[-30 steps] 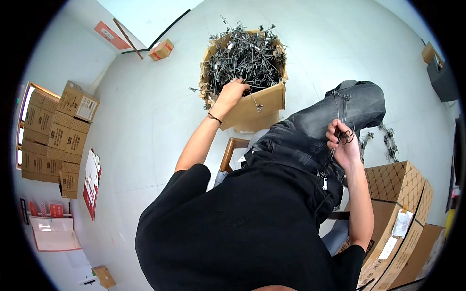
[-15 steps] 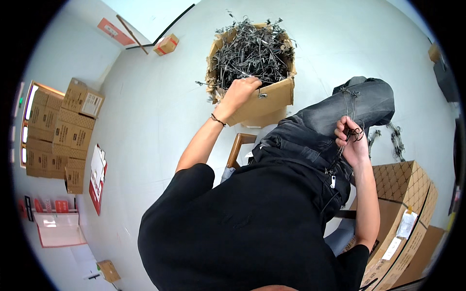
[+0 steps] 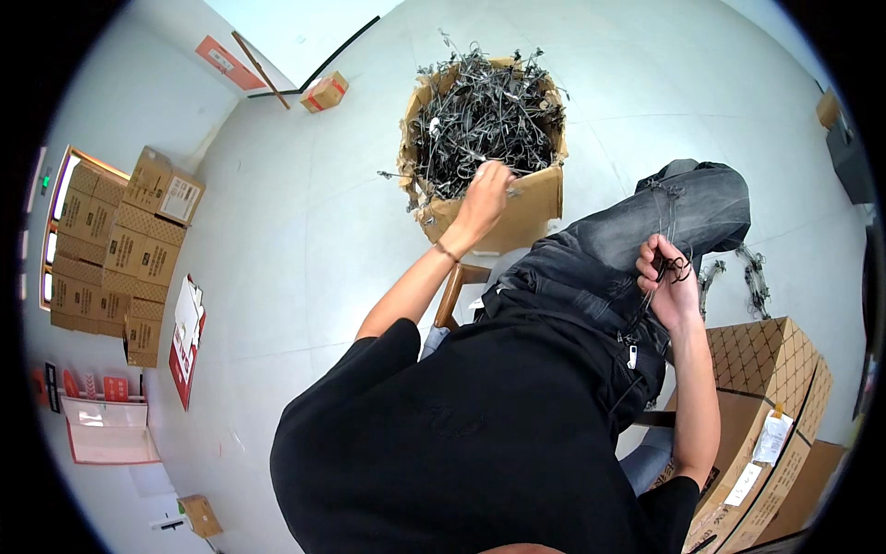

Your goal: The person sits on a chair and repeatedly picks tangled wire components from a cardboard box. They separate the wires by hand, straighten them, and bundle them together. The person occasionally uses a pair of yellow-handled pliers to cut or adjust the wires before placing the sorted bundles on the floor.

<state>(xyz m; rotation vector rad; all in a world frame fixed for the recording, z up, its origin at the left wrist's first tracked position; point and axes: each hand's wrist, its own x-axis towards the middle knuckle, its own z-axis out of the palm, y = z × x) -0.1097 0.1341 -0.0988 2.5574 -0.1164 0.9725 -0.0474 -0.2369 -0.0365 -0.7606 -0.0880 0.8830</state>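
Observation:
In front of me stands an open cardboard box (image 3: pixel 533 205), heaped with a tangle of thin black and grey cables (image 3: pixel 489 115) with small ends. My left hand (image 3: pixel 484 198) is over its near rim, fingers pinched together on what looks like a thin cable; the grip itself is partly hidden. My right hand (image 3: pixel 672 286), palm up beside my thigh, has its fingers curled round a few thin black cables (image 3: pixel 666 222). Those cables run over the dark jeans (image 3: pixel 609 226) on my leg, and a small bunched end lies near the knee.
More cable bundles (image 3: pixel 755 282) lie on the floor beyond my right leg. A large cardboard carton (image 3: pixel 752 360) stands close by my right arm. Stacked cartons (image 3: pixel 120 249) line the left wall, with a red-and-white board (image 3: pixel 187 337) near them. A wooden chair part (image 3: pixel 452 295) shows beside my left hip.
My left hand has drawn back from the cable heap, toward me and slightly right. My right hand keeps its hold on the cables, nearly still. The whole view has shifted slightly.

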